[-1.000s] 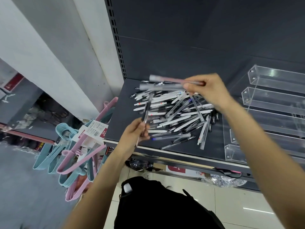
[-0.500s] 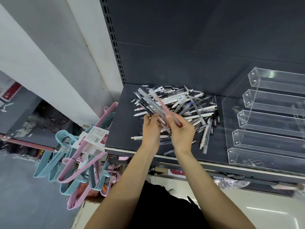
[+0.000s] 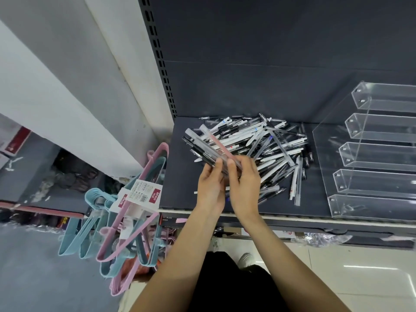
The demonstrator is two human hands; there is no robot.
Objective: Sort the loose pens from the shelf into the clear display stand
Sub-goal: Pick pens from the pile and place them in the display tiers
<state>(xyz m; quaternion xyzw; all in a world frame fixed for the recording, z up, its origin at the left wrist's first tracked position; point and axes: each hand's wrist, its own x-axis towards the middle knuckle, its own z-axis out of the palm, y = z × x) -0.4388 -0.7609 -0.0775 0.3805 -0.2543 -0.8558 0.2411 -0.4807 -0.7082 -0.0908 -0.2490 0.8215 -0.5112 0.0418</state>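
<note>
A heap of loose pens (image 3: 267, 152), white, clear and black, lies on the dark shelf (image 3: 182, 176). Over its left part, my left hand (image 3: 211, 185) and my right hand (image 3: 244, 183) together grip a small bundle of pens (image 3: 207, 145) that fans out up and to the left, one pinkish among clear and black ones. The clear display stand (image 3: 369, 154) with several stepped troughs sits at the right of the shelf; no pens show in its troughs.
Blue and pink clothes hangers (image 3: 126, 217) with a white and red tag hang left of the shelf edge. The perforated upright (image 3: 161, 61) and dark back panel rise behind. A lower shelf and a pale floor (image 3: 337, 278) lie below.
A second ago my hands were apart, each holding pens. They have come together over the heap's left side and now hold the pens as one bundle.
</note>
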